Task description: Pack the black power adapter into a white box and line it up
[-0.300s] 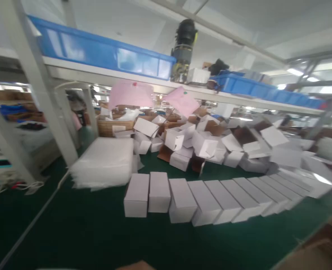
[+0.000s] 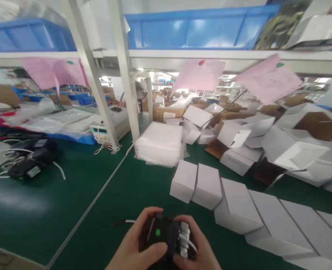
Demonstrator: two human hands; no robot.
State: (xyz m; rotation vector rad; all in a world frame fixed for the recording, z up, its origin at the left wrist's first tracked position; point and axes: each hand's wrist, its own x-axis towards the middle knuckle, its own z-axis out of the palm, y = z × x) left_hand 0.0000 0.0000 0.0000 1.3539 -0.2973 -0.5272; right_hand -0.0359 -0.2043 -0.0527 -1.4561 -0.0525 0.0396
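Both hands hold a black device low in the middle of the head view. It has a round green dot, silvery metal fittings and a white cable on its right side. My left hand wraps round its left side, the thumb across its front. My right hand closes round the right side near the metal fittings. A thin lead with a dark red tip sticks out to the left of my left hand. The device's underside is hidden by my hands.
A row of closed white boxes runs along the right. Behind it lie open white cartons and a stack of clear plastic bags. Similar black devices with cables lie at left. A shelf with a blue bin spans above.
The head view has turned left and downward, so the boxes sit farther right. Both hands and the black device have come into view at the bottom.
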